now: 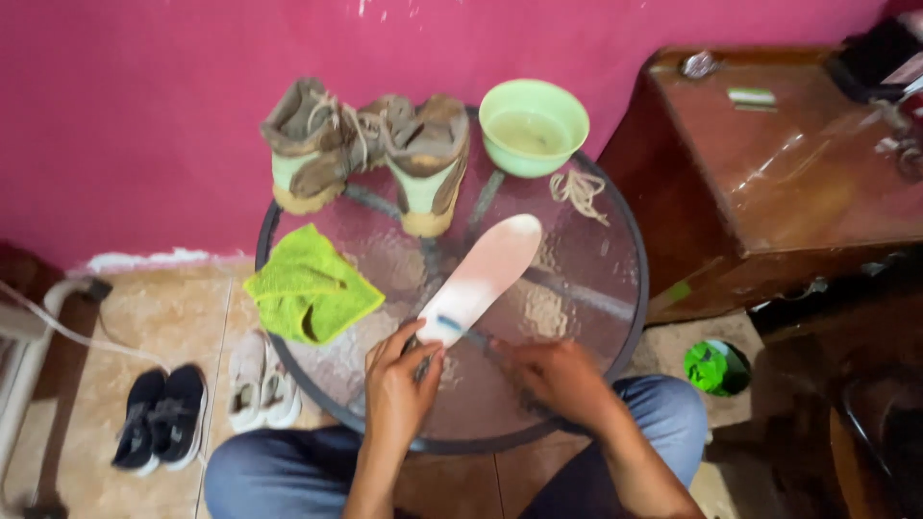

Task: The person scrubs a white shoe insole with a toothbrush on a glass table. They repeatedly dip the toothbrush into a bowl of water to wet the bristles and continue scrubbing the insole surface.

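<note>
A round glass surface (pixel 596 288) with a dark rim stood against a pink wall (pixel 144 115), with a brown wooden cabinet (pixel 798 183) just to its right. At the far edge of the surface sat a pair of worn brown boots (pixel 370 149), their toes turned toward each other, and beside them a pale green bowl (pixel 534 125) holding cloudy liquid. A crumpled lime-green cloth (pixel 310 286) lay on the left part of the glass. A pinkish-white insole (pixel 481 277) stretched diagonally across the middle, its heel end nearest the person. The left hand (pixel 399 380) was closed around that heel end, fingers curled over its edge. The right hand (pixel 553 375) rested on the glass just beside the insole, fingers loosely bent and gripping nothing that could be made out. A tangled beige shoelace (pixel 579 192) lay near the bowl. On the tiled floor (pixel 163 317) to the left stood black sneakers (pixel 162 415) and white sneakers (pixel 261 384); a green bottle (pixel 716 367) lay to the right.
</note>
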